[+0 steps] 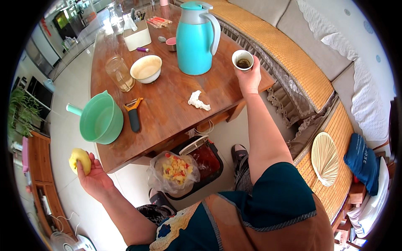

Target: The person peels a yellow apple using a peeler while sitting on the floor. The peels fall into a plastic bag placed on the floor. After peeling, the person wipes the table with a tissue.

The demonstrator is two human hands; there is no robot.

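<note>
My left hand (95,175) holds a pale yellow peeled fruit (80,160) out to the left, beside the table's near left corner. In my right hand (249,77) is a white cup (243,60) with dark liquid at its bottom, held by the table's right edge. A turquoise thermos jug (194,44) stands upright to the left of the cup. On the wooden table (163,109) lie a crumpled white tissue (199,100) and an orange and black peeler (134,114). A green handled basin (102,117) sits at the left edge, nearest my left hand.
A glass jar (120,73), a cream bowl (146,69) and a tissue box (137,36) stand farther back. Below the near edge, a bin (213,169) bears a plastic bag with yellow and red scraps (177,169). A mat-covered sofa (273,50) curves along the right, with a woven fan (325,159).
</note>
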